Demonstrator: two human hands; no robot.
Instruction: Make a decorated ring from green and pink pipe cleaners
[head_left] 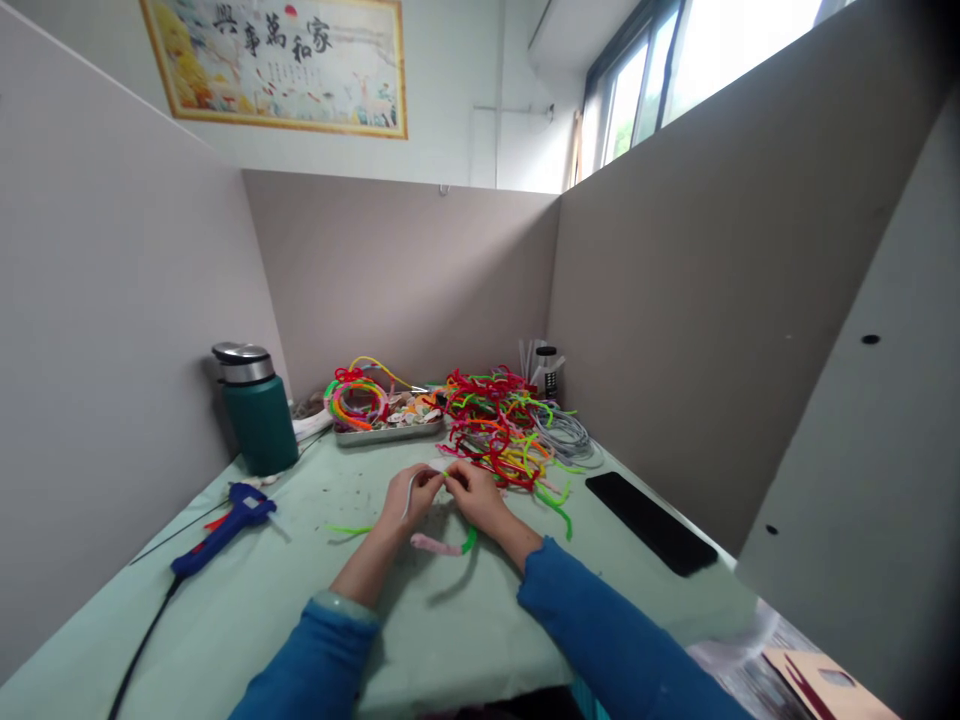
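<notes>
Both hands meet at table centre, fingertips pressed together on a pale grey pipe cleaner [409, 492]: left hand [409, 497] pinches its bent end, right hand [475, 497] pinches beside it. A pink pipe cleaner [435, 545] and a green pipe cleaner [469, 541] lie just near of the hands. Far right, a heap of coloured pipe cleaners [499, 425]; far centre, a metal tray [386, 432]. Left: green flask [257, 410], blue glue gun [223, 528]. Right: black phone [649, 520] on the table [247, 610].

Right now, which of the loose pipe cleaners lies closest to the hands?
The pink pipe cleaner, lying on the table just beneath both hands; the tangled pile sits farther back.
</notes>
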